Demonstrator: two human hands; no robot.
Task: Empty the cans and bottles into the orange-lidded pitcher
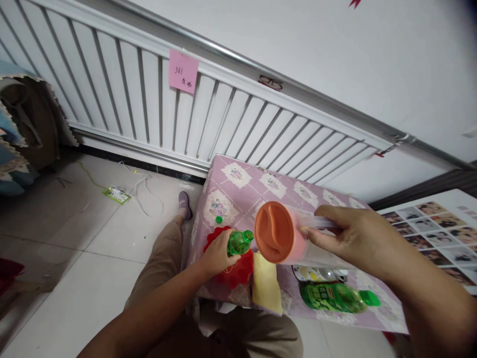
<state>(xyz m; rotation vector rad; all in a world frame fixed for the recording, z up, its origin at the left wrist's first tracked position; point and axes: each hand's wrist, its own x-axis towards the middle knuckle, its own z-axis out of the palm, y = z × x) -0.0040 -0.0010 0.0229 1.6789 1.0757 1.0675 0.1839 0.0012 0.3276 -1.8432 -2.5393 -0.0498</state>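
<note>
My left hand [218, 256] is wrapped round a green plastic bottle [239, 242], whose neck is uncapped and tips to the right. Beneath it sits a red scalloped dish [238, 272]. In my right hand [346, 233] is the handle of a clear pitcher with an orange lid [274, 232]; it is tilted so that the lid faces left, close to the bottle's mouth. A loose green cap [218, 219] lies on the table behind the dish. Between the dish and the pitcher is a folded yellow cloth [267, 284].
A second green bottle [331, 297], capped, lies on its side at the table's [257, 186] front right, by a patterned item partly hidden under the pitcher. The white radiator [238, 114] runs behind. A power strip [116, 195] with cables rests on the floor at left.
</note>
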